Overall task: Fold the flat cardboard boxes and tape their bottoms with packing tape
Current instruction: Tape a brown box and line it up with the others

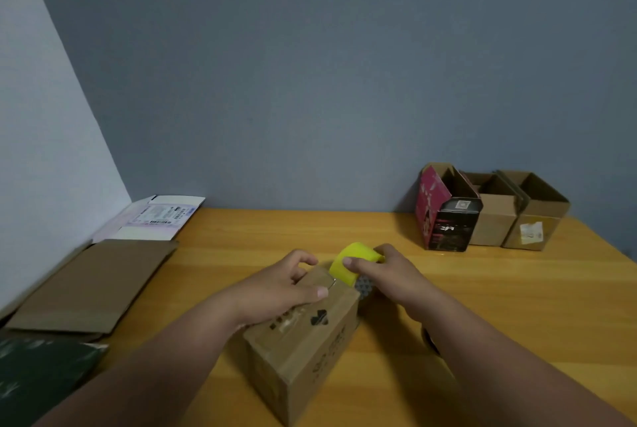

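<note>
Two hands worked one folded cardboard box [303, 337], lying bottom-up on the wooden table [517, 306] right before the person. The left hand [286, 288] curled over its far end, thumb pressed flat on the seam, probably pinning the tape's start. The right hand [386, 275] pinched the yellow tape dispenser [351, 263], fingers wrapped around it. Three finished boxes [489, 213] stood far right; flattened cartons [93, 282] waited left, nothing blocking.

Flat grey-blue painted wall [327, 64] at 12 o'clock, paler side wall [41, 133] at 9, corner between. Yellow-orange wooden tabletop [499, 306] below, dim even light.
</note>
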